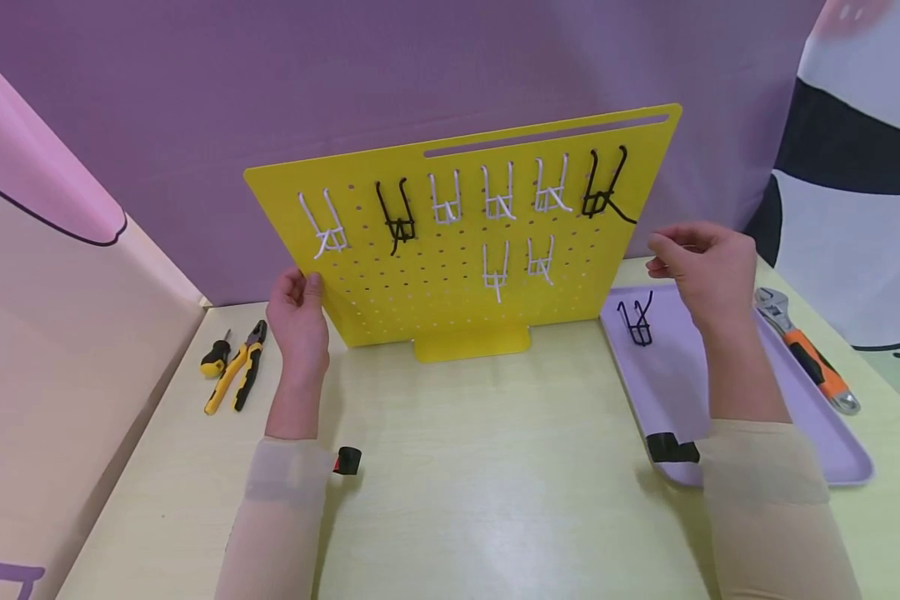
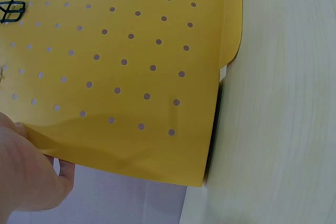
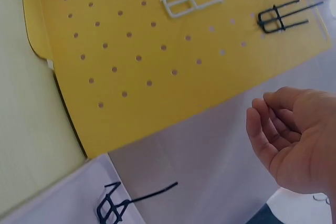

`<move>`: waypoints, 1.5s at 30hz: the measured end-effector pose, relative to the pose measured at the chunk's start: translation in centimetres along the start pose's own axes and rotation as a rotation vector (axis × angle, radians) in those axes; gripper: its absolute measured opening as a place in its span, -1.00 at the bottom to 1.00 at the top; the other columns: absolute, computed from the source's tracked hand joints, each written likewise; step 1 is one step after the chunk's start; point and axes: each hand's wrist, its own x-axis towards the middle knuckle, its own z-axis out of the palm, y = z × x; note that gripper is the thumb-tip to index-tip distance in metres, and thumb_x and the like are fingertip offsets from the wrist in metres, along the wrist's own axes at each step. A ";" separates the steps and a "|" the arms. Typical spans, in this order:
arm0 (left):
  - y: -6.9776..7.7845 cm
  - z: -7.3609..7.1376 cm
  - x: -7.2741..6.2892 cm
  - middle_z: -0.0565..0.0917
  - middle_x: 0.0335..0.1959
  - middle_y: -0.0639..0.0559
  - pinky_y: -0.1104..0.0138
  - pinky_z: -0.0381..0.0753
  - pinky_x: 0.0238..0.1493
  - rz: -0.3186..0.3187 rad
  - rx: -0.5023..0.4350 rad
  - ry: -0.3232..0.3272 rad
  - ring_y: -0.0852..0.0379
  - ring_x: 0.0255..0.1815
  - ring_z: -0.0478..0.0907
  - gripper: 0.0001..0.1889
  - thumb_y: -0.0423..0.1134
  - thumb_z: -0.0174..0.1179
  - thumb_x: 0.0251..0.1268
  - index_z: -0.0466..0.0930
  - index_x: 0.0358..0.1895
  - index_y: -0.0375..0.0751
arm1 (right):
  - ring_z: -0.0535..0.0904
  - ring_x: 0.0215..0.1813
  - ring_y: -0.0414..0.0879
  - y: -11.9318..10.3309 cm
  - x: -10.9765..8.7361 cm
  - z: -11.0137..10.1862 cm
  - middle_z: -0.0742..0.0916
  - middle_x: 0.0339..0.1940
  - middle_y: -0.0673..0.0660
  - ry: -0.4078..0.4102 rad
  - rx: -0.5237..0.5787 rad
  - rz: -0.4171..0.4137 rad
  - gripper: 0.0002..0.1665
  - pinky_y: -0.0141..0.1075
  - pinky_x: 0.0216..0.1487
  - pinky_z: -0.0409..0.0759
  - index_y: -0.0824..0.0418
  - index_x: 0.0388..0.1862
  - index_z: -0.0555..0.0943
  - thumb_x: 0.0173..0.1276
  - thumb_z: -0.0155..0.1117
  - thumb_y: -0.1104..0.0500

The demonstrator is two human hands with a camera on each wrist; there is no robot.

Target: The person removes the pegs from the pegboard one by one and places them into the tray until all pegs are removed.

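A yellow pegboard (image 1: 450, 254) stands upright on the table, bearing several white wire hooks (image 1: 498, 207) and two black ones. My left hand (image 1: 297, 321) grips the board's left edge; in the left wrist view the thumb lies on the front face and the other fingers (image 2: 64, 179) go behind. Off the right edge, my right hand (image 1: 708, 267) hovers with fingers loosely curled and nothing between them. Nearest to it on the board is the upper right black hook (image 1: 595, 204). Another black hook (image 1: 640, 335) lies on the purple tray (image 1: 671, 375) below that hand.
Left of the board lie pliers (image 1: 240, 367) with yellow and black handles and a stubby screwdriver (image 1: 215, 358). An adjustable wrench (image 1: 810, 354) with an orange handle rests along the tray's right side. A purple cloth (image 1: 450, 75) hangs behind the board.
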 end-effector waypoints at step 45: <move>-0.4 0.1 0.1 0.60 -0.02 -0.02 0.32 0.49 0.21 0.036 0.001 0.013 0.10 0.07 0.49 -0.73 -0.20 0.12 0.54 0.57 0.17 -0.18 | 0.67 -0.47 -0.18 -0.5 -2.0 7.5 0.73 -0.41 -0.11 -0.131 0.161 -0.278 -0.71 -0.46 -0.40 0.67 0.49 -0.09 0.71 0.35 0.44 0.27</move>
